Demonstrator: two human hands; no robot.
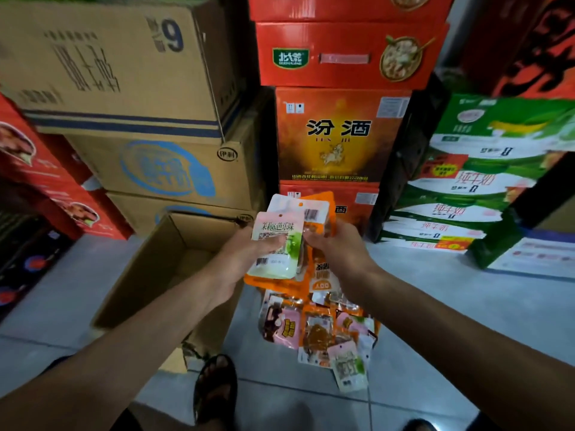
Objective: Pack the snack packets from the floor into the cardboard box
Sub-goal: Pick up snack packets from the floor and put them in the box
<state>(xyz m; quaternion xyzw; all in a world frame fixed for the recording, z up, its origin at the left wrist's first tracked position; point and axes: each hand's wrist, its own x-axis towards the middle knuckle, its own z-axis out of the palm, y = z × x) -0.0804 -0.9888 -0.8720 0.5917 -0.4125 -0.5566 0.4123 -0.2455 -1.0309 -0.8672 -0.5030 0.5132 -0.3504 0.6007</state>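
Note:
An open cardboard box [146, 269] stands on the tiled floor at centre left, its inside looking bare. Just right of its rim, my left hand [239, 259] grips a pink-and-green snack packet [277, 244] on top of several orange and white packets [317, 213]. My right hand [339, 244] holds the same bundle from the right side. Below my hands, a pile of loose snack packets [320, 334], orange, pink and white, lies on the floor.
Stacked cardboard cartons [133, 88] rise behind the box, red and orange cartons [339, 132] behind my hands, green milk cartons [485, 169] at right. My sandalled foot [214, 390] rests by the box's near corner. Grey floor tiles [451, 306] show at right.

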